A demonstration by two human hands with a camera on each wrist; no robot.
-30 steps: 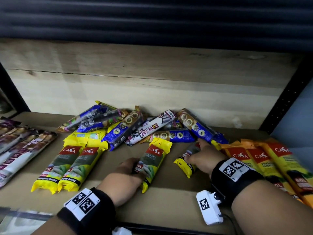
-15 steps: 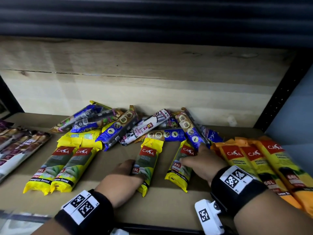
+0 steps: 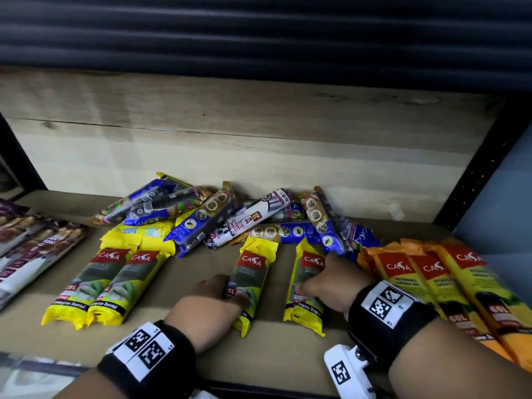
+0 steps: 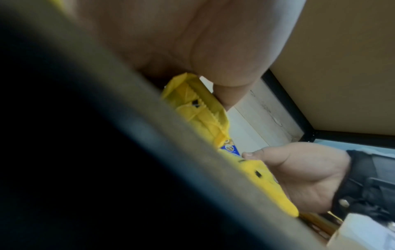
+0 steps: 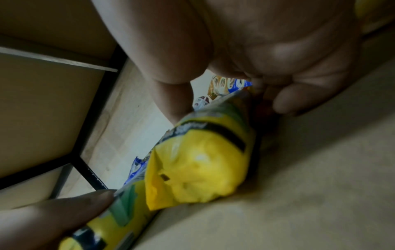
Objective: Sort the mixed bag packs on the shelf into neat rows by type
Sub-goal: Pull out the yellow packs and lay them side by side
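Fingers of your left hand (image 3: 211, 298) curl around one yellow pack (image 3: 253, 276); your right hand (image 3: 331, 279) grips the neighbouring yellow pack (image 3: 305, 309) on the shelf (image 3: 273, 349).

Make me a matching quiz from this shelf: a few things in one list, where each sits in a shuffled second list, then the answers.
Things:
1. yellow CASA pack under the left hand
2. orange CASA 60L packs
3. blue and white roll packs in a jumble
4. pair of yellow CASA 25L packs lying side by side

Places:
A. against the wooden back wall
B. far right of the shelf
C. middle front
D. front, left of both hands

Pairs: 1-C, 2-B, 3-A, 4-D
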